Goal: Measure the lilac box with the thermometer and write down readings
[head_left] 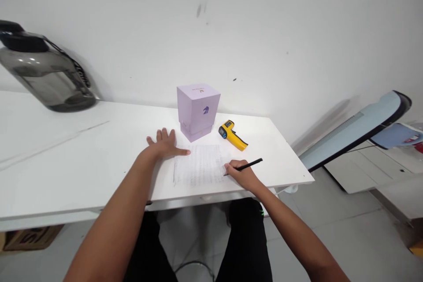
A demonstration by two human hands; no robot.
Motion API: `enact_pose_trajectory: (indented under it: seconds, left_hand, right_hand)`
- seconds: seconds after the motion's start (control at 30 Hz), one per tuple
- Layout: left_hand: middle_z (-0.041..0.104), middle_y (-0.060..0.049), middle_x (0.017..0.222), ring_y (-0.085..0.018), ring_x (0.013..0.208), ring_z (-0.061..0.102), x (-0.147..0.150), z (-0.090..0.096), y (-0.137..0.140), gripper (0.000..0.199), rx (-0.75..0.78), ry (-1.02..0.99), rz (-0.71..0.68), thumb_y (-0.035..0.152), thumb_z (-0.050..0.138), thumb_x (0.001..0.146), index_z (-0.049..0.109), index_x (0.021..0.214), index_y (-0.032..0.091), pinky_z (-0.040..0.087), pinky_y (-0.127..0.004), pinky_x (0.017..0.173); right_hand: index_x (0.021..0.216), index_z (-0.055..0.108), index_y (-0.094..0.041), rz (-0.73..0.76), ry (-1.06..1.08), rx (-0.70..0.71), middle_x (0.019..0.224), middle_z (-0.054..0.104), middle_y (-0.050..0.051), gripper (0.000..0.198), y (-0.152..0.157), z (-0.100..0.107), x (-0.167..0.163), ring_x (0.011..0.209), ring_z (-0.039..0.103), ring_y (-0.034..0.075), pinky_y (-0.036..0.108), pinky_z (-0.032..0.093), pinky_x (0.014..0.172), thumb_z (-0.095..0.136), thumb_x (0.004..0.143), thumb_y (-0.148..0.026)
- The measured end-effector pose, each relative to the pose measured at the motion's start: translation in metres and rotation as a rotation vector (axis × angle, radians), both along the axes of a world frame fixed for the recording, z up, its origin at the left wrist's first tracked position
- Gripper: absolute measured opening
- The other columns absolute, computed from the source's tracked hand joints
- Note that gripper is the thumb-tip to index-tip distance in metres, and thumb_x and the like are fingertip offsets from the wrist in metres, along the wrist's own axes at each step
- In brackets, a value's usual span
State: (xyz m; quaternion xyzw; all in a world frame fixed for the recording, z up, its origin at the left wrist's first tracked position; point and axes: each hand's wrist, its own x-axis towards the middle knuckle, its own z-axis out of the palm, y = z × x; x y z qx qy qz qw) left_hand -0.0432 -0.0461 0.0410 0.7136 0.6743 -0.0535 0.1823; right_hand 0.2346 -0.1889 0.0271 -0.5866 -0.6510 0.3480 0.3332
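Note:
A sheet of paper [198,165] covered in faint rows of marks lies on the white table near its front edge. My left hand [165,146] rests flat beside the sheet's upper left, fingers spread, with the thumb on the paper. In my right hand [243,174] is a slim black pen [253,164], its tip at the sheet's lower right. Behind the sheet stands a lilac box [203,112] with a small dark emblem. To the right of the box lies a yellow and black infrared thermometer [234,135].
A large grey water bottle [54,77] with a black lid stands at the back left of the table [99,163]. The white wall [148,31] rises behind. Right of the table leans a pale blue panel [353,132] with a dark edge. A cardboard box [35,237] sits below left.

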Motion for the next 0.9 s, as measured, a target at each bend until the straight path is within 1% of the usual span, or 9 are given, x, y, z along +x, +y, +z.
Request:
enact_pose_trajectory:
  seconds: [0.07, 0.13, 0.27, 0.33, 0.47, 0.57, 0.73, 0.9]
  left_hand:
    - [-0.008, -0.019, 0.169, -0.040, 0.157, -0.011, 0.001, 0.001, -0.002, 0.140, -0.007, 0.001, -0.002, 0.084, 0.063, 0.058, 0.005, 0.164, 0.012, 0.002, -0.067, 0.123]
    - [-0.006, -0.020, 0.170, -0.040, 0.157, -0.009, 0.001, 0.000, -0.006, 0.138, 0.017, -0.006, -0.004, 0.085, 0.061, 0.060, 0.006, 0.164, 0.011, 0.003, -0.066, 0.123]
    - [-0.005, -0.020, 0.170, -0.040, 0.158, -0.009, 0.002, -0.004, -0.016, 0.134, 0.116, 0.004, -0.010, 0.093, 0.046, 0.065, 0.007, 0.164, 0.011, -0.003, -0.069, 0.122]
    - [-0.005, -0.019, 0.170, -0.040, 0.157, -0.010, 0.001, -0.004, -0.019, 0.134, 0.125, 0.004, -0.020, 0.095, 0.042, 0.065, 0.007, 0.164, 0.012, -0.003, -0.070, 0.121]
    - [-0.006, -0.020, 0.170, -0.041, 0.157, -0.008, -0.001, -0.003, -0.021, 0.130, 0.105, 0.014, -0.042, 0.091, 0.043, 0.068, 0.006, 0.164, 0.012, 0.001, -0.071, 0.120]
    - [-0.006, -0.022, 0.169, -0.040, 0.158, -0.006, -0.004, -0.002, -0.017, 0.125, 0.107, 0.021, -0.060, 0.087, 0.046, 0.072, 0.007, 0.164, 0.012, 0.003, -0.072, 0.120]
    - [-0.007, -0.020, 0.169, -0.040, 0.157, -0.008, -0.008, -0.003, -0.009, 0.129, 0.064, 0.046, -0.073, 0.089, 0.046, 0.069, 0.004, 0.164, 0.013, 0.006, -0.071, 0.121]
    - [-0.012, -0.019, 0.168, -0.038, 0.157, -0.010, -0.007, -0.001, -0.006, 0.130, 0.015, 0.099, -0.080, 0.090, 0.042, 0.070, -0.003, 0.163, 0.011, 0.006, -0.072, 0.120]
  right_hand:
    - [0.056, 0.049, -0.021, 0.003, 0.008, 0.011, 0.056, 0.046, -0.002, 0.038, 0.000, 0.000, 0.000, 0.059, 0.043, 0.014, 0.028, 0.033, 0.058, 0.054, 0.084, -0.046]
    - [0.056, 0.049, -0.021, 0.007, 0.014, 0.022, 0.056, 0.047, -0.002, 0.037, 0.000, 0.000, 0.000, 0.060, 0.044, 0.014, 0.028, 0.034, 0.059, 0.054, 0.084, -0.046]
    - [0.057, 0.052, -0.021, 0.021, 0.037, 0.046, 0.056, 0.049, -0.002, 0.037, 0.000, -0.001, 0.000, 0.060, 0.046, 0.015, 0.028, 0.034, 0.059, 0.054, 0.084, -0.045]
    - [0.057, 0.053, -0.020, 0.026, 0.054, 0.055, 0.056, 0.050, -0.002, 0.037, -0.001, -0.002, -0.001, 0.060, 0.047, 0.015, 0.028, 0.035, 0.059, 0.054, 0.084, -0.045]
    - [0.057, 0.053, -0.020, 0.026, 0.079, 0.063, 0.056, 0.052, -0.002, 0.036, -0.002, -0.001, -0.003, 0.060, 0.047, 0.014, 0.027, 0.036, 0.059, 0.054, 0.084, -0.043]
    - [0.055, 0.047, -0.021, 0.029, 0.072, 0.086, 0.055, 0.049, -0.003, 0.037, -0.003, 0.001, -0.005, 0.059, 0.045, 0.014, 0.027, 0.034, 0.058, 0.053, 0.084, -0.043]
    - [0.055, 0.044, -0.022, 0.032, 0.070, 0.089, 0.054, 0.046, -0.003, 0.036, -0.003, 0.002, -0.006, 0.058, 0.043, 0.014, 0.027, 0.032, 0.057, 0.052, 0.084, -0.042]
    - [0.055, 0.040, -0.022, 0.032, 0.084, 0.069, 0.054, 0.043, -0.004, 0.037, -0.002, 0.001, -0.006, 0.058, 0.042, 0.013, 0.027, 0.031, 0.057, 0.052, 0.085, -0.041]
